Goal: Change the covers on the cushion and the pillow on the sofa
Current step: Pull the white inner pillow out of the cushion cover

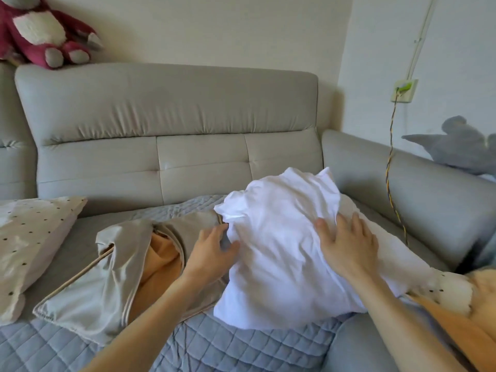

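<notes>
- The white pillow [281, 264], bare of any cover, lies rumpled on the blue quilted mat [214, 345] at the right end of the grey sofa [174, 103], close to the armrest.
- The right hand [346, 245] lies flat on top of the pillow, fingers straight and spread; its grip is released and it only presses the fabric.
- The left hand [212, 248] is at the pillow's left edge, where the edge meets the satin cover [107, 277]. Its fingers are curled and the thumb touches the white fabric, but I cannot tell whether the grip has hold of the pillow, the cover, or neither.
- The satin cover is grey-beige with an orange lining showing at its open mouth, and it lies crumpled just left of the pillow.
- A dotted cushion [26, 237] rests at the far left of the seat, apart from the cover.
- A red plush toy [40, 30] sits on the sofa back, and a grey plush toy [456, 146] on the armrest.
- A braided cable [389, 170] hangs from a wall socket [405, 89].
</notes>
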